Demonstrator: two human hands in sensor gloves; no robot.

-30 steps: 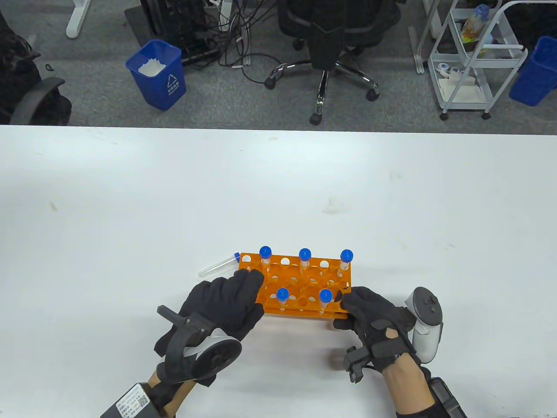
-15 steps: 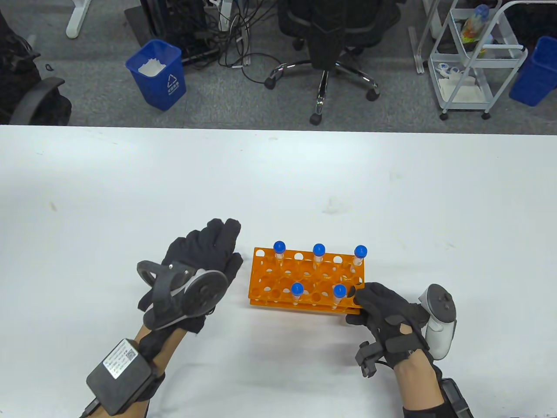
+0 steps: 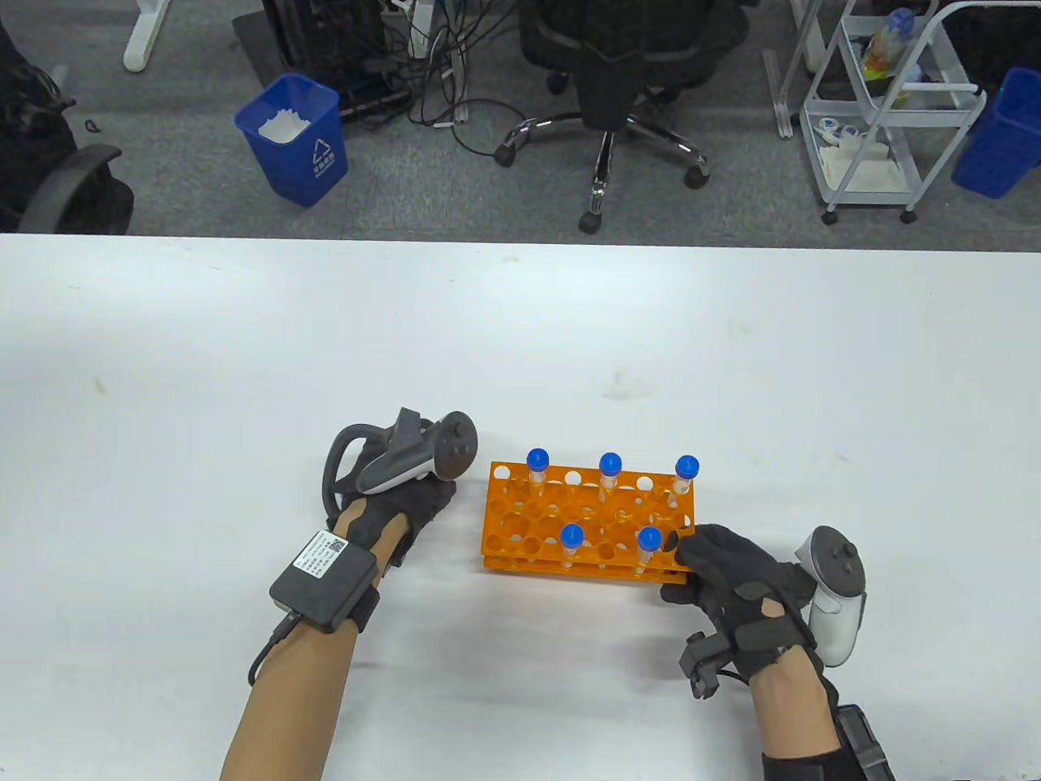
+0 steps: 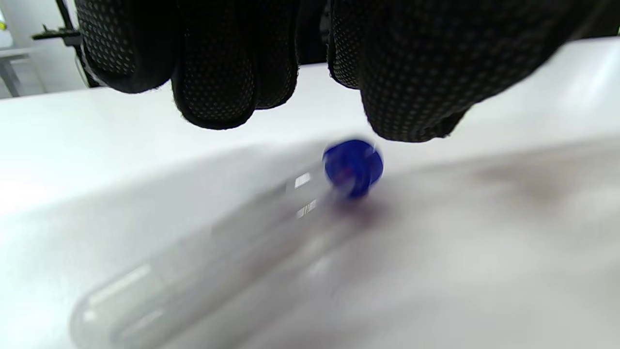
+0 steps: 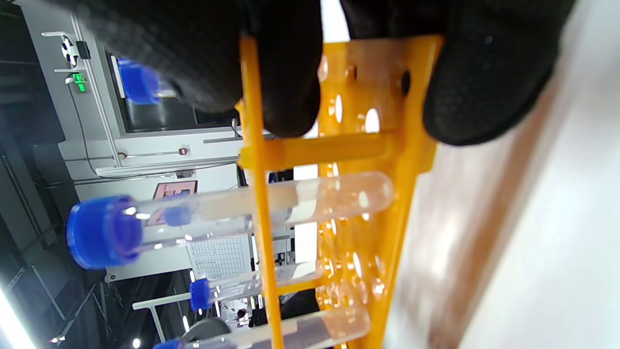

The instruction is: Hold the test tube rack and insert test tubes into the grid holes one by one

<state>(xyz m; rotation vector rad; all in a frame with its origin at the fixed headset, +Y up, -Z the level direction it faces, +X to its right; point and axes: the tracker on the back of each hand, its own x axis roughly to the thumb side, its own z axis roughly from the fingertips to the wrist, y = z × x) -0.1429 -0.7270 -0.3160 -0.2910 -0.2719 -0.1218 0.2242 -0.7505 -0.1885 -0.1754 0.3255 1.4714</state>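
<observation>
An orange test tube rack [image 3: 508, 521] stands on the white table with several blue-capped tubes [image 3: 538, 460] upright in its holes. My right hand [image 3: 683, 563] grips the rack's near right corner. The right wrist view shows that hand [image 5: 382, 121] with the thumb and a finger pinching the rack's end frame [image 5: 404, 213], and a tube [image 5: 232, 208] in a hole beside it. My left hand [image 3: 424, 490] is just left of the rack, palm down. In the left wrist view its fingers [image 4: 213, 82] hang spread over a loose blue-capped tube [image 4: 352, 167] lying on the table, not touching it.
The table's far edge [image 3: 520, 240] runs across the middle of the view. Beyond it on the floor are a blue bin [image 3: 293, 138], an office chair [image 3: 610, 81] and a white cart [image 3: 886, 106].
My left hand has left the rack's left end, moved left and turned over the loose tube. The rack has slid a little to the right and away in my right hand.
</observation>
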